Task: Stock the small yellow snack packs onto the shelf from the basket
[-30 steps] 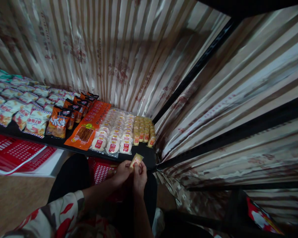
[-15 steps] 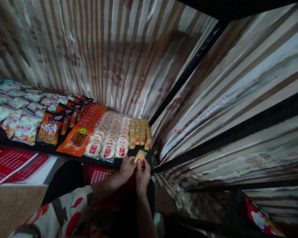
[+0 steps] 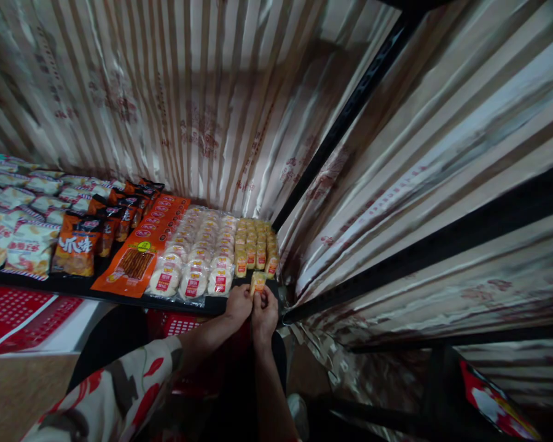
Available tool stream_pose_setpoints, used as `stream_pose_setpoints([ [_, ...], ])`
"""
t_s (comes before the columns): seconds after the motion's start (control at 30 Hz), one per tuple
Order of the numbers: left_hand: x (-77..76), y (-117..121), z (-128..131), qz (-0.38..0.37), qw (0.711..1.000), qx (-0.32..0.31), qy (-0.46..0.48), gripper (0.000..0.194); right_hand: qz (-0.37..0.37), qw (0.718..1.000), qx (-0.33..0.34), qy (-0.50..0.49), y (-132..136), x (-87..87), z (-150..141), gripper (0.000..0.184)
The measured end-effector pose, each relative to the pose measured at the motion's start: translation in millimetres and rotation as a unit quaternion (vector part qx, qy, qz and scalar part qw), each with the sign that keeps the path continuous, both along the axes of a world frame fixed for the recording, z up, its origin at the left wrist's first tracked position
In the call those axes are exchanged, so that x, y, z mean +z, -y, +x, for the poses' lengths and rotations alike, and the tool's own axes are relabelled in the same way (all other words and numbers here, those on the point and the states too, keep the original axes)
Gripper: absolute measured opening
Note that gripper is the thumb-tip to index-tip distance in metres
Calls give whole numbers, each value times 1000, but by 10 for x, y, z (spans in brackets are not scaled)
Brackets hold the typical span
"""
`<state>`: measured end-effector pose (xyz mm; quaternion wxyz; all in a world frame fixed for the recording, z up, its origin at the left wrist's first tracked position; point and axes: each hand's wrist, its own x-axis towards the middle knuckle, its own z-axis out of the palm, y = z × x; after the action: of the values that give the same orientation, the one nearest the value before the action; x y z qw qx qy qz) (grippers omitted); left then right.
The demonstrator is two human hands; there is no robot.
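Both hands pinch one small yellow snack packet (image 3: 257, 282) at the front edge of a black shelf (image 3: 133, 297). My left hand (image 3: 238, 305) grips its left side and my right hand (image 3: 264, 311) its right. The packet sits just in front of several rows of like yellow packets (image 3: 255, 244) at the shelf's right end. Beside those lie rows of round white cakes with red labels (image 3: 198, 264).
Further left on the shelf lie long orange packs (image 3: 141, 252), dark orange bags (image 3: 76, 250) and white bags (image 3: 25, 245). A red basket (image 3: 179, 325) is below the shelf, another red crate (image 3: 13, 313) at left. Striped shiny curtain (image 3: 188, 104) hangs behind; black frame bars (image 3: 345, 116) cross at right.
Both hands have carried the yellow packet up and forward from below the shelf edge onto the shelf, close to the rows of yellow packets.
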<state>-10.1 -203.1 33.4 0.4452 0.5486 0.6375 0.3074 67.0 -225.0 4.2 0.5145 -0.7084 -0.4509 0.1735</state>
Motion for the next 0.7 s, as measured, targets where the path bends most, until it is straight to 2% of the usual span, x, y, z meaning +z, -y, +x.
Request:
stream_pose_setpoints([
  [0.17, -26, -93, 69, 3, 999, 10, 41, 28, 10, 1000, 3, -13, -82, -45, 20, 42],
  [0.33, -61, -172, 147, -19, 997, 50, 60, 32, 37, 999, 1, -20, -194, -83, 50, 42],
  [0.5, -104, -228, 212, -6, 994, 50, 98, 21, 60, 998, -1, -29, -295, -163, 77, 36],
  [0.7, -75, -290, 232, 24, 996, 40, 70, 24, 71, 997, 12, -37, -404, -209, 100, 35],
])
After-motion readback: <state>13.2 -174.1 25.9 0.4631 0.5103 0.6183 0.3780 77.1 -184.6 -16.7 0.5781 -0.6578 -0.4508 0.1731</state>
